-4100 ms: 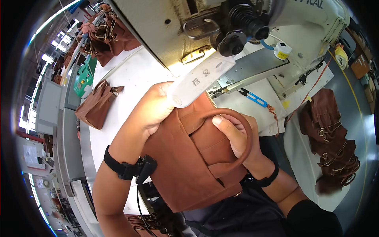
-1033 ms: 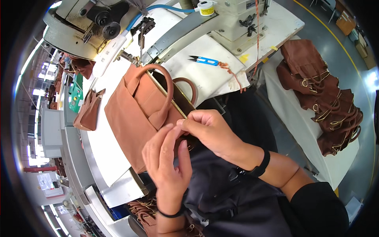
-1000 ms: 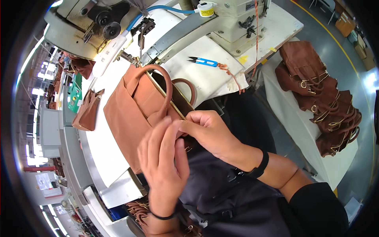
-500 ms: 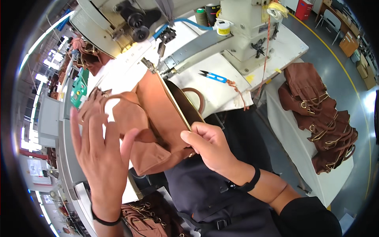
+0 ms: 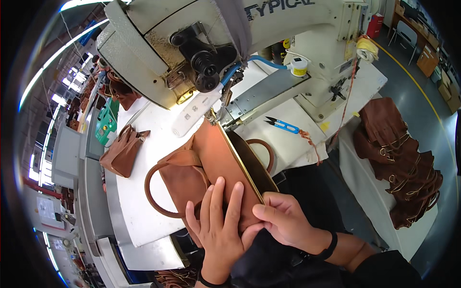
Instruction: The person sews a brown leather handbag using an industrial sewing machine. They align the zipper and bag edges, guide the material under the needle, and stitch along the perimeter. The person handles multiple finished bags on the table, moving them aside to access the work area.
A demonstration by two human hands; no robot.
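Brown bag [image 5: 221, 151], smooth-sided, far end at the sewing machine [image 5: 283, 31], partly over the counter [image 5: 139, 211]. Mouth gaping; inside dark, contents impossible to make out. Gold zip [image 5: 240, 165] along one edge. Near handle [image 5: 150, 192] flopped outward. Right hand [image 5: 290, 223]: grip pinching the zip edge (end hidden there). Left hand [image 5: 218, 235]: grip spread on the side, covering its lower part.

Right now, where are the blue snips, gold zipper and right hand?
Blue snips [image 5: 286, 126]: head view, on the handle.
Gold zipper [image 5: 242, 165]: head view, midway along the teeth.
Right hand [image 5: 291, 224]: head view, near the thumb's base.
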